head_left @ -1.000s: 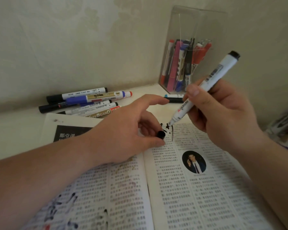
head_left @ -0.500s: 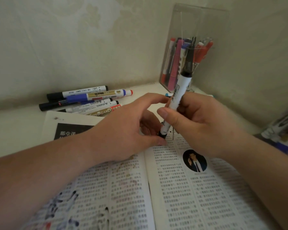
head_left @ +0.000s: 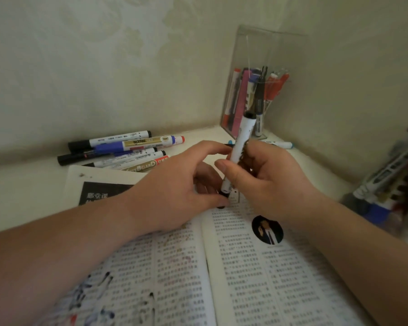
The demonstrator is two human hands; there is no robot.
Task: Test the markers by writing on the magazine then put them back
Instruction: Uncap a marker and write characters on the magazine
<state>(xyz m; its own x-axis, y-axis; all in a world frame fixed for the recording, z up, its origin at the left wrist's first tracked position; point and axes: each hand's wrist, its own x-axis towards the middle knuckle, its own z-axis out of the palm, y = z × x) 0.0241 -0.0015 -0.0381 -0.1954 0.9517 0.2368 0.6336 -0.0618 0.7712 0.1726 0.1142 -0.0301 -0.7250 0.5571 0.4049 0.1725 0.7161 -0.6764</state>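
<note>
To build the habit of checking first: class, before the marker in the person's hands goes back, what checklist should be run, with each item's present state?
1. Marker held in right grip: ok.
2. Cap pinched in left grip, at the marker's lower end: ok.
3. Cap pushed fully on: cannot tell.
4. Ink marks on magazine: ok.
5. Holder upright in the corner: ok.
6. Room left in holder: cannot tell.

A pale desk (head_left: 21,191) sits in a corner, cream patterned wall (head_left: 104,55) behind and to the right. At the right edge lies a blurred plastic pack (head_left: 391,180), its contents unclear.
</note>
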